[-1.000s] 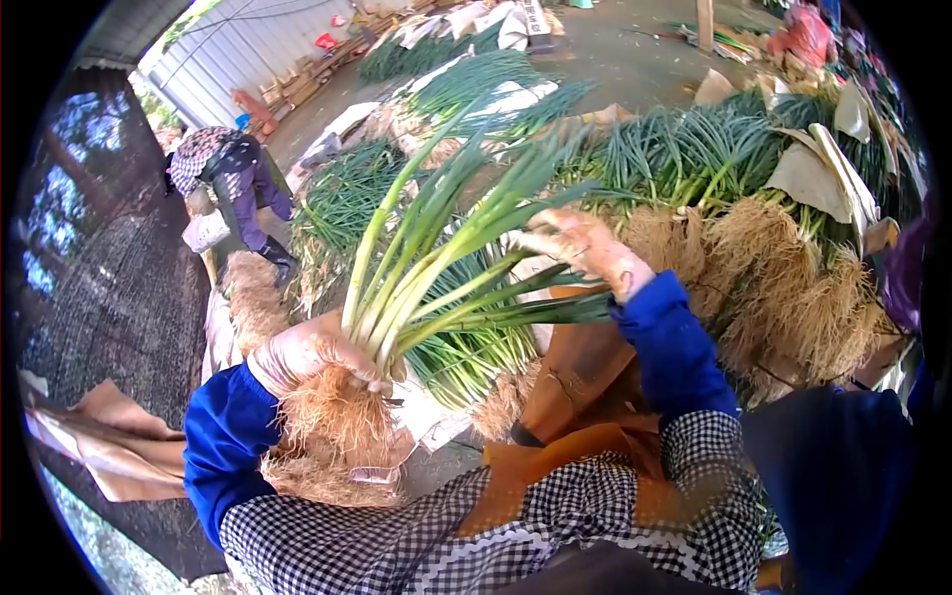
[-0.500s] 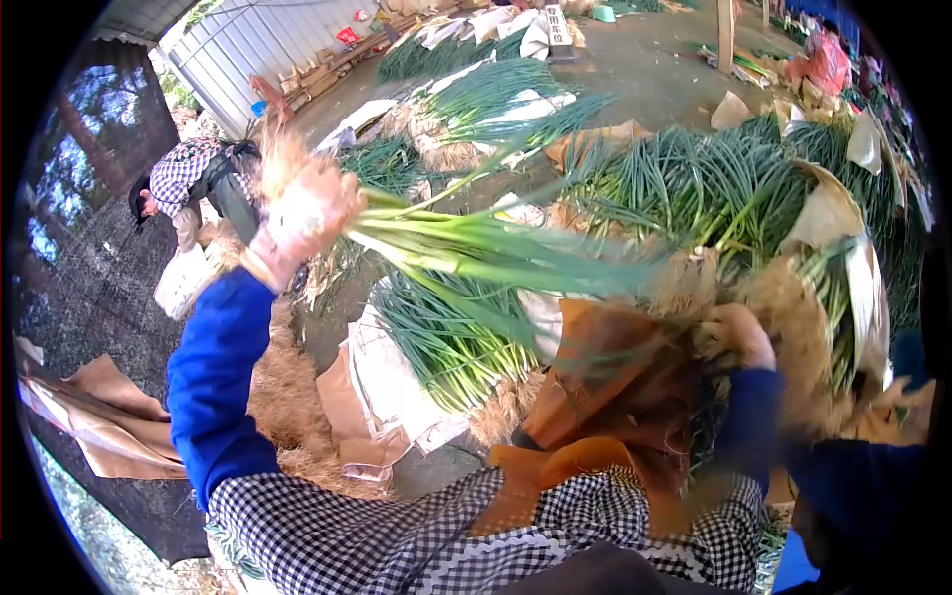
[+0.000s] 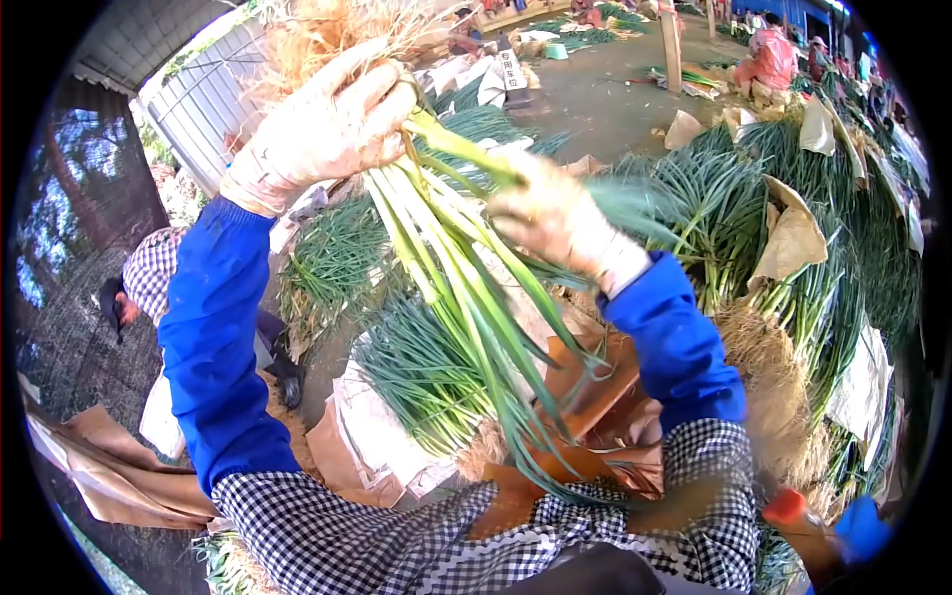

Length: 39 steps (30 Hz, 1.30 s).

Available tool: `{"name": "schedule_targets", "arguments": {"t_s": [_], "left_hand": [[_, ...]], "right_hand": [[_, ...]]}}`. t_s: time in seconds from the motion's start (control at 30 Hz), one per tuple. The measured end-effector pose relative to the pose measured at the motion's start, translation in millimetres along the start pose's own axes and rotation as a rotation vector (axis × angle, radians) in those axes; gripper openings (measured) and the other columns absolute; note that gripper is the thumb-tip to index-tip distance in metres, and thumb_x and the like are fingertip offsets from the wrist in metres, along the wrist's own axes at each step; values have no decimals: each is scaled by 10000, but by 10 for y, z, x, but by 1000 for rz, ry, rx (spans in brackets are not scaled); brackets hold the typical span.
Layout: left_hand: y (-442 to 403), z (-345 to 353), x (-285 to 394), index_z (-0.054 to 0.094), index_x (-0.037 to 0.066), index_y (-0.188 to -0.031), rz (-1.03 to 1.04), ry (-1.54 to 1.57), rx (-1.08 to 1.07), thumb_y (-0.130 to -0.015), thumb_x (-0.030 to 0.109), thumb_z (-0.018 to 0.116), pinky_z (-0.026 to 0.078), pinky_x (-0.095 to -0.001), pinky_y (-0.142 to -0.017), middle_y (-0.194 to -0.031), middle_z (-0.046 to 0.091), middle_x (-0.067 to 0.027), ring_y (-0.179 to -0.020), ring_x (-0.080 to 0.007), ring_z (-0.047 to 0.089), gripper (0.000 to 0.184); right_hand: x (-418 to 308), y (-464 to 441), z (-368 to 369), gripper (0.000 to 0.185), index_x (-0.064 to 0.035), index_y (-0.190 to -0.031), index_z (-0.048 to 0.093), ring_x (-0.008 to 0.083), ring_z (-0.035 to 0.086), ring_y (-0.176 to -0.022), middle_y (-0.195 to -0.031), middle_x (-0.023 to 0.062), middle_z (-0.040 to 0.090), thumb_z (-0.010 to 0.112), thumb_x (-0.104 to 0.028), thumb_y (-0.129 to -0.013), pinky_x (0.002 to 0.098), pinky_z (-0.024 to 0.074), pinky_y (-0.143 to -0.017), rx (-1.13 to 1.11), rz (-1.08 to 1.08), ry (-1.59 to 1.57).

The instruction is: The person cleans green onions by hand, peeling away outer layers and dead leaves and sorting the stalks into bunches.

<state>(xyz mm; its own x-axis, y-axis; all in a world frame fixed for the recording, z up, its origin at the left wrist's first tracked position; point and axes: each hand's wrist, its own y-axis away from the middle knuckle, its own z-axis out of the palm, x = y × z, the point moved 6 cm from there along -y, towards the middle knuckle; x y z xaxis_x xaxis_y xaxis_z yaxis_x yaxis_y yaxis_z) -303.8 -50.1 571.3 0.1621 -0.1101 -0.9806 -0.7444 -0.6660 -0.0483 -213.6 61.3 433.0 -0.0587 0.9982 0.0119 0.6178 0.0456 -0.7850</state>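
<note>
Up in front of me, my left hand (image 3: 332, 129), in a pale glove, is closed round a bunch of green onions (image 3: 446, 258) just below their tangled roots (image 3: 312, 45). The long stalks hang down to the right, and their leaf tips reach my lap. My right hand (image 3: 555, 213), also gloved and slightly blurred, grips one or more green onion stalks running across from the left hand. Smeared green leaves trail out on its far side. Below the hands, a heap of green onions (image 3: 421, 377) lies on a white sack (image 3: 372, 421).
Large heaps of green onions (image 3: 704, 198) with brown roots (image 3: 769, 377) line the right side. A bent-over person (image 3: 154, 268) in a checked top is at left. An orange-brown sheet (image 3: 625, 436) covers my lap. A wooden post (image 3: 670, 50) and a sign (image 3: 513, 74) stand behind.
My right hand has come up from the root heap at lower right to the stalks held in my left hand. The bunch now hangs more steeply, and the view has shifted.
</note>
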Motion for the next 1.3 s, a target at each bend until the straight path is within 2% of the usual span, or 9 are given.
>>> {"name": "schedule_targets", "arguments": {"t_s": [0.13, 0.17, 0.23, 0.33, 0.43, 0.53, 0.63, 1.0, 1.3], "left_hand": [[150, 189, 179, 594, 236, -788, 112, 11, -203, -740, 298, 555, 317, -445, -1049, -1110, 556, -41, -1117, -223, 482, 88], [189, 197, 195, 610, 169, -824, 69, 40, -148, -716, 290, 550, 337, -443, -1022, -1050, 536, -69, -1053, -244, 493, 173], [241, 282, 246, 609, 159, -821, 86, 68, -96, -717, 290, 553, 342, -443, -1016, -1044, 536, -70, -1050, -244, 494, 177], [177, 287, 352, 611, 139, -813, 108, 92, -1, -716, 297, 563, 362, -445, -995, -1019, 540, -71, -1034, -242, 497, 191], [-5, 259, 312, 619, 124, -956, 119, 33, -108, -743, 340, 568, 329, -441, -1049, -1128, 567, -58, -1112, -223, 480, 308], [-76, 202, 203, 585, 197, -843, 118, -6, -119, -730, 310, 574, 337, -455, -1043, -1140, 561, -58, -1122, -232, 479, 161], [374, 376, -143, 539, 198, -888, -13, -60, -162, -712, 191, 590, 373, -445, -1001, -1141, 542, -82, -1102, -283, 497, 184], [2814, 1754, -649, 545, 142, -1111, -646, -151, -788, -835, 72, 431, 516, -402, -626, -912, 600, -102, -806, -269, 619, 307], [3397, 2589, 2685, 613, 111, -903, -1384, 446, -821, -752, 172, 517, 489, -383, -491, -642, 617, -50, -562, -230, 618, 189]], "right_hand": [[455, 2145, 1066, 247, -79, -897, 654, 308, 636, -756, -820, 189, 625, 554, -287, -809, 410, 512, -684, -960, 379, 50], [509, 2788, 852, 312, -89, -975, 667, 318, 634, -815, -926, 206, 632, 544, -329, -820, 406, 500, -744, -1081, 907, -124], [439, 3062, 506, 286, -94, -982, 644, 314, 622, -778, -849, 140, 643, 553, -310, -818, 428, 495, -693, -1401, 689, -3], [-78, 1637, -168, 100, -133, -847, 583, 222, 558, -580, -676, 12, 521, 525, -214, -849, 324, 455, -492, -453, -33, 391], [-177, 647, -8, 322, -141, -1147, 547, 245, 520, -996, -1162, 108, 527, 449, -181, -842, 380, 454, -787, -57, 32, -259], [-73, 483, 1074, 182, -114, -939, 615, 261, 570, -959, -1030, 93, 598, 501, -141, -800, 380, 461, -807, -574, 117, 413], [693, 2330, 1947, 137, -84, -868, 620, 291, 618, -812, -898, 120, 618, 522, -121, -781, 382, 498, -678, -956, 562, 1], [532, 3826, -118, 210, -25, -904, 610, 324, 578, -849, -920, 148, 621, 502, -198, -856, 374, 458, -776, -499, 1023, 60], [-82, 3767, -345, 193, -3, -959, 611, 241, 600, -856, -933, 136, 635, 446, -86, -904, 329, 486, -753, -429, 1274, 21]]}}
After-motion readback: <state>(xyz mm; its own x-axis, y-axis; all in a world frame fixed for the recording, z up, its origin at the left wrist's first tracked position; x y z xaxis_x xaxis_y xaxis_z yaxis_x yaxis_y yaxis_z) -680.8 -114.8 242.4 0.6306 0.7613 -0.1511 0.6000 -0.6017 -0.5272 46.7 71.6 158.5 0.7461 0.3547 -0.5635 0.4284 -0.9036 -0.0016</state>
